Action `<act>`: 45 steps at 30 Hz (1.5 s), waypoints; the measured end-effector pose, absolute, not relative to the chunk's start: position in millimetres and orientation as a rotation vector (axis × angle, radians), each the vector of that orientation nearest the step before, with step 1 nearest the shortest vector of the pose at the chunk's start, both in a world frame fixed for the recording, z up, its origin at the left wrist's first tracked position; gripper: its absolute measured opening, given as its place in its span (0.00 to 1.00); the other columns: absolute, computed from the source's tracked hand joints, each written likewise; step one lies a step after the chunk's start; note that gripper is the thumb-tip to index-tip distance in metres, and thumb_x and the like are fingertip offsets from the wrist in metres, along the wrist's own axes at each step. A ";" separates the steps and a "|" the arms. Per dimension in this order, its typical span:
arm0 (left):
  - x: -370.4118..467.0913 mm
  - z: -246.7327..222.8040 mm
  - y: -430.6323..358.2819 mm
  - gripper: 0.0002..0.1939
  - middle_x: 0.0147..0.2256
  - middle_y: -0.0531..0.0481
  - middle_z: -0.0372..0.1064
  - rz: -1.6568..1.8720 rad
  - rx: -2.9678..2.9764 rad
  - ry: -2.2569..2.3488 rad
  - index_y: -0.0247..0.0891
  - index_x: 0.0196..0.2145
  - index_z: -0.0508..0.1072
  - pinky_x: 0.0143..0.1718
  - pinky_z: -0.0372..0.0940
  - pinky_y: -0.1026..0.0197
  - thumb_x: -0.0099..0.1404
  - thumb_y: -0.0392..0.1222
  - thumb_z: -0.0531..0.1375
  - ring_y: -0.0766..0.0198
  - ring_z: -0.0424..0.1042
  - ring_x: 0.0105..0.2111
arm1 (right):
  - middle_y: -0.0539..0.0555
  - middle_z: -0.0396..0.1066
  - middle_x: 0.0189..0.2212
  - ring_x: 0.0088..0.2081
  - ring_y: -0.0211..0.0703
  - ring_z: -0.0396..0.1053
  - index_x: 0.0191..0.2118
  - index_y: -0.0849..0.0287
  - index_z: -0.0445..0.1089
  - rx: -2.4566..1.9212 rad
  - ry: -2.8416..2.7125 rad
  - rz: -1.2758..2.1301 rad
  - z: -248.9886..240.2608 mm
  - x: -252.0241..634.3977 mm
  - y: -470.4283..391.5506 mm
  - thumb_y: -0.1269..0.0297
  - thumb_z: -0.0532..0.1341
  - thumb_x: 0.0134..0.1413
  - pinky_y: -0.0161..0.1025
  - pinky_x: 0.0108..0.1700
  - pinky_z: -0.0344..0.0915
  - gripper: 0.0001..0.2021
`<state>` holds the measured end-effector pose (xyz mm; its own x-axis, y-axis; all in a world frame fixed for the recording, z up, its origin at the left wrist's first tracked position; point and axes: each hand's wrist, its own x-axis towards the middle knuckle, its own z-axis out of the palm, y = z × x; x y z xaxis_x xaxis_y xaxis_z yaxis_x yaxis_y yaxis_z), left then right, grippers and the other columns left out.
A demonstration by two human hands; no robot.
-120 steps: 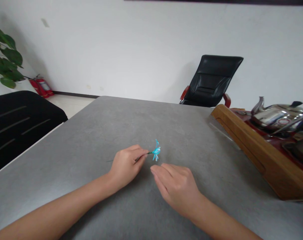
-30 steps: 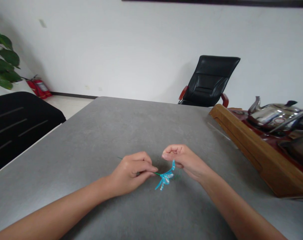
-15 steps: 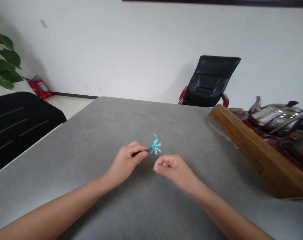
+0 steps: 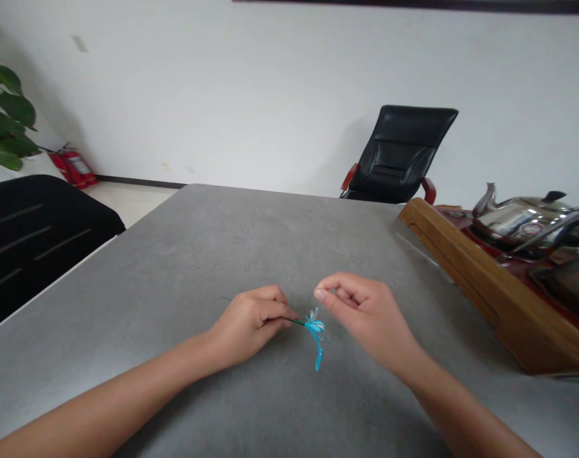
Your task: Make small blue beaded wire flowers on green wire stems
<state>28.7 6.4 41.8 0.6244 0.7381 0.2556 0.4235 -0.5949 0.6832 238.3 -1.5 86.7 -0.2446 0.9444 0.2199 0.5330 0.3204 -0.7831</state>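
A: Where does the blue flower (image 4: 314,326) lie in relation to the wooden tray (image 4: 480,286)?

B: Left of the tray and well apart from it, over the grey worktop (image 4: 270,235). The flower's head faces the tray, and one long petal (image 4: 318,359) bends toward the wearer. Whether the flower touches the surface cannot be told.

A: And the two hands?

B: The left hand (image 4: 251,321), farther from the tray, grips the green stem (image 4: 296,321) between thumb and fingers. The right hand (image 4: 368,312), nearer the tray, has its thumb and forefinger tips pinched together just beside the flower.

A: What surrounds them?

B: A metal kettle (image 4: 523,219) stands on the tray; a black chair (image 4: 406,146) stands beyond the tray's far end.
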 end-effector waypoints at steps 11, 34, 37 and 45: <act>26.3 45.0 10.7 0.10 0.26 0.54 0.60 0.992 1.905 1.010 0.41 0.42 0.77 0.29 0.56 0.66 0.61 0.38 0.61 0.68 0.61 0.27 | 0.44 0.56 0.16 0.19 0.33 0.51 0.21 0.60 0.65 -1.320 -1.694 1.319 24.0 243.3 34.8 0.61 0.60 0.44 0.33 0.23 0.46 0.09; 33.4 43.5 15.7 0.11 0.19 0.58 0.55 0.885 1.102 0.885 0.31 0.33 0.74 0.21 0.42 0.67 0.59 0.43 0.61 0.74 0.48 0.19 | 0.57 0.68 0.49 0.53 0.47 0.62 0.48 0.58 0.68 -1.064 -1.604 1.182 25.2 215.6 11.9 0.73 0.53 0.45 0.48 0.59 0.53 0.22; 35.3 44.3 14.3 0.11 0.19 0.57 0.55 0.895 1.160 0.900 0.31 0.30 0.73 0.21 0.45 0.67 0.59 0.44 0.60 0.73 0.50 0.19 | 0.53 0.70 0.35 0.34 0.39 0.69 0.44 0.57 0.65 -0.915 -1.318 1.646 31.2 201.4 1.8 0.67 0.57 0.49 0.39 0.41 0.65 0.14; 30.7 33.5 18.4 0.11 0.26 0.55 0.58 0.908 1.531 1.102 0.35 0.39 0.76 0.21 0.52 0.68 0.63 0.39 0.56 0.73 0.56 0.20 | 0.48 0.62 0.20 0.22 0.35 0.58 0.29 0.59 0.67 -1.273 -1.928 0.758 33.3 212.6 -13.0 0.65 0.53 0.60 0.34 0.26 0.52 0.10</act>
